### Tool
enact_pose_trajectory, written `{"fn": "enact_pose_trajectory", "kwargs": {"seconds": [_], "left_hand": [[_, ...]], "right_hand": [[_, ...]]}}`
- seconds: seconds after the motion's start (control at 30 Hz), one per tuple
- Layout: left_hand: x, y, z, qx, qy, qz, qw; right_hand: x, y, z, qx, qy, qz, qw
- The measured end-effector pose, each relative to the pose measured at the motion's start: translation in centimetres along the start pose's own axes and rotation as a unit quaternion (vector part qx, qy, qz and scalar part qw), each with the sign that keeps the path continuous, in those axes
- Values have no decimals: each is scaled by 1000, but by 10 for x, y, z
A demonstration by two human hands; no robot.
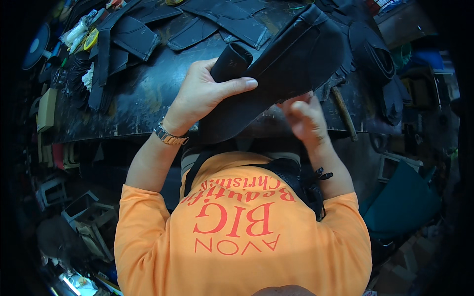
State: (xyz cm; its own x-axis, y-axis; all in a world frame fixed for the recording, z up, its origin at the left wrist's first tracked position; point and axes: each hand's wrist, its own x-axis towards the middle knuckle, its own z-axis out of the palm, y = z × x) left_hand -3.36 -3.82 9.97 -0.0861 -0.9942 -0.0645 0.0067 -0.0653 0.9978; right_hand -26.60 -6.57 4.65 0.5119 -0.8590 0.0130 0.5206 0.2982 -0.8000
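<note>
Left hand (202, 93) closed around a black leather piece (296, 59) — thumb laid across its near face, other fingers wrapped behind a rolled end, firm grip. Piece held up just above the near edge of the workbench (143, 98), angled from lower left to upper right, long and stiff-looking. Right hand (306, 118) below the piece's lower edge, fingers curled and touching the underside; blurred, so cannot tell whether pinching or only pressing. Metal wristwatch (170, 135) on the left wrist. Just right of the right hand, a hammer (344, 113) lying on the bench, handle toward the edge. Farther out — more black cut pieces (133, 34) spread over the bench top, dark and scuffed. Orange shirt (242, 237) and black strap bag (296, 182) in the foreground.
</note>
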Motion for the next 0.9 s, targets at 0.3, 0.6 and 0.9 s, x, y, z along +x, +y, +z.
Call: {"fn": "enact_pose_trajectory", "kwargs": {"seconds": [0.3, 0.6, 0.9], "left_hand": [[2, -9, 23, 75, 37, 20, 996], [-5, 4, -6, -41, -134, 18, 990], [-12, -3, -11, -113, -102, -49, 987]], "right_hand": [[2, 18, 15, 27, 88, -13, 996], [0, 4, 15, -4, 36, -11, 999], [4, 15, 12, -48, 26, -7, 998]]}}
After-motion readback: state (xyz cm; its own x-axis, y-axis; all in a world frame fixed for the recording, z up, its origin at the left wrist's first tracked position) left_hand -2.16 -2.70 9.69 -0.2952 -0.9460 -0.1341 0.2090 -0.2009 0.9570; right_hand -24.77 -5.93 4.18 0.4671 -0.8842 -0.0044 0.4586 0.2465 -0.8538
